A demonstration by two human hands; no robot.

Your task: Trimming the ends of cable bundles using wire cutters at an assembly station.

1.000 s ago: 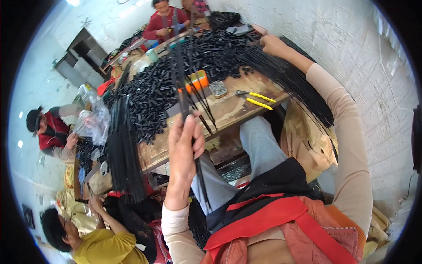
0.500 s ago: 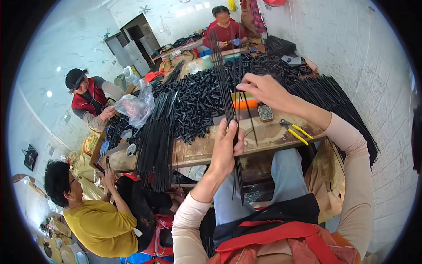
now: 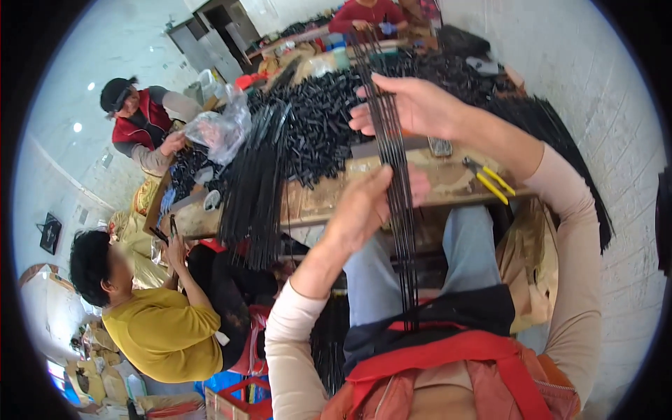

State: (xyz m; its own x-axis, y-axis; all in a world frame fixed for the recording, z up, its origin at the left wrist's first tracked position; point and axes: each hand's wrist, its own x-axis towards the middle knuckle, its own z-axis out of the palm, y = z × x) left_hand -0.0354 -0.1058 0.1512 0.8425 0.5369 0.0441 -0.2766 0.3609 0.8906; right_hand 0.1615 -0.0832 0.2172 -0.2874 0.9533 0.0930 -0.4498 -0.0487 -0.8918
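Note:
A bundle of long thin black rods (image 3: 402, 231) stands nearly upright in front of me, its lower end by my lap. My left hand (image 3: 360, 210) is closed round the middle of it, thumb in front and fingertips behind. Higher up, my right hand (image 3: 416, 105) has its palm turned into view. Its fingers reach straight out behind the rods, with the thumb stretched across at the top. Yellow-handled pliers (image 3: 493, 183) lie at the bench edge to the right, beside a small tin (image 3: 440, 146) of tiny pieces.
Short black tubes (image 3: 318, 105) are heaped on the wooden bench (image 3: 315, 203). More rods lie at left (image 3: 252, 189) and along the right wall (image 3: 553, 119). One co-worker (image 3: 143, 133) handles a clear plastic bag (image 3: 220, 126); others sit in yellow (image 3: 161, 325) and dark red (image 3: 364, 14).
My right hand has gone from pinching at a separate rod to stretched fingers against the bundle. The rods now stand closer together. My view has dipped slightly.

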